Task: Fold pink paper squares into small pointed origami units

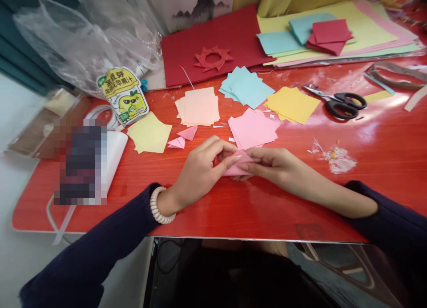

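My left hand (200,172) and my right hand (271,166) meet over a small folded pink paper (237,165) lying on the red table (233,210). Both hands pinch it, the left from the left side, the right from the right with fingers pressed along its edge. Just beyond the hands lies a stack of pink paper squares (252,128). Two small folded pink pieces (183,138) rest to the left of it.
Stacks of peach squares (199,106), light blue squares (246,86), yellow squares (292,104) and pale yellow squares (149,134) lie across the table. Black scissors (340,103) are at the right. A red paper ring (213,58), a juice pouch (125,97) and a plastic bag (83,41) sit behind.
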The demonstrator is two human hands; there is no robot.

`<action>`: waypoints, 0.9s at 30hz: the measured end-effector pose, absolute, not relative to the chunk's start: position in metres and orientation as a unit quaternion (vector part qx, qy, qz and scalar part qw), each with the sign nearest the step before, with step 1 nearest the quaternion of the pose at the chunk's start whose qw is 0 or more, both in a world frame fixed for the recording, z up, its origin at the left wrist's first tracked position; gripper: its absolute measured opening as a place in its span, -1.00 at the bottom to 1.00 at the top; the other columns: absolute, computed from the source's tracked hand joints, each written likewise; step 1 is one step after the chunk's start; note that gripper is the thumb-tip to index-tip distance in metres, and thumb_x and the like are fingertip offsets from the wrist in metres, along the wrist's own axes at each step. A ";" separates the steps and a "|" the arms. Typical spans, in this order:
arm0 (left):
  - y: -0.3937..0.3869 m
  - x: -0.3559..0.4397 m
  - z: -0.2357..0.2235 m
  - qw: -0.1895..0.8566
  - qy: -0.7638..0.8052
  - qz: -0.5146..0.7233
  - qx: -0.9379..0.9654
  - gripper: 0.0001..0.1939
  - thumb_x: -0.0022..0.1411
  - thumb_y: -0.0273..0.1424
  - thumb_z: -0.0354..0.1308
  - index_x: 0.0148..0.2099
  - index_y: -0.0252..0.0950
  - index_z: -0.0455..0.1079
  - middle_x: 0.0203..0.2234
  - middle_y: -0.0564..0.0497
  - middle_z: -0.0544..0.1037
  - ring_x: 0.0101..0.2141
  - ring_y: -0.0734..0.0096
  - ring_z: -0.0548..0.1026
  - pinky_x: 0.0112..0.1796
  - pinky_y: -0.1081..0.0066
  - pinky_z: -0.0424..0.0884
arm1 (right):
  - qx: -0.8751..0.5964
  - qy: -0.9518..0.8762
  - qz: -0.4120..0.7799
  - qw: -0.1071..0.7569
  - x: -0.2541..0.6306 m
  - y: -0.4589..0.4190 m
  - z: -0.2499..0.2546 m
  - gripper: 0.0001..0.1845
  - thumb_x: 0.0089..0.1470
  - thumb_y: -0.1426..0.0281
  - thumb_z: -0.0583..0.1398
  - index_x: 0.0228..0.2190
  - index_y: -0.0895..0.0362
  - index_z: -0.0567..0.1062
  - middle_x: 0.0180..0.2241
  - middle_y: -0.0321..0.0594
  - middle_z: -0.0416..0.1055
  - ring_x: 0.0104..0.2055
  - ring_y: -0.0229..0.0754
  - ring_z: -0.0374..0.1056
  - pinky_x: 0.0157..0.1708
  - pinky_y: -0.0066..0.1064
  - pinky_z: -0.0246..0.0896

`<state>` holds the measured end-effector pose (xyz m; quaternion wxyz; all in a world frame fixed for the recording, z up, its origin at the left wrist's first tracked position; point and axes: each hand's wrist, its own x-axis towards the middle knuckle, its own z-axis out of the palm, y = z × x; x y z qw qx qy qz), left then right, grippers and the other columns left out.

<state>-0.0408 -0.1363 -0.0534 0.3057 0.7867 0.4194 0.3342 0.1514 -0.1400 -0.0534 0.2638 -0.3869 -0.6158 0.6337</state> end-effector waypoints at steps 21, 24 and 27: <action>-0.138 -0.039 -0.048 0.387 0.441 0.328 0.741 -0.83 0.23 -0.29 0.15 -0.32 -0.29 0.42 -0.41 0.06 0.47 -0.37 0.54 0.41 -0.34 0.51 0.32 | -0.408 -0.648 0.599 0.231 0.153 -0.140 -0.050 -0.73 0.17 0.21 0.13 -0.45 0.11 0.46 -0.43 -0.31 0.48 -0.35 -0.28 0.42 -0.36 -0.50 0.29; -0.137 -0.039 -0.048 0.389 0.441 0.329 0.739 -0.82 0.23 -0.28 0.14 -0.32 -0.29 0.42 -0.41 0.05 0.48 -0.36 0.52 0.43 -0.33 0.50 0.34 | -0.411 -0.649 0.599 0.227 0.153 -0.140 -0.050 -0.70 0.17 0.18 0.12 -0.46 0.11 0.46 -0.44 -0.31 0.47 -0.35 -0.28 0.41 -0.36 -0.50 0.28; -0.137 -0.039 -0.048 0.387 0.440 0.328 0.741 -0.82 0.23 -0.28 0.14 -0.33 -0.29 0.42 -0.41 0.05 0.48 -0.36 0.52 0.43 -0.33 0.49 0.34 | -0.413 -0.652 0.596 0.221 0.153 -0.139 -0.050 -0.68 0.16 0.15 0.12 -0.45 0.12 0.47 -0.46 -0.31 0.46 -0.37 -0.28 0.40 -0.38 -0.49 0.26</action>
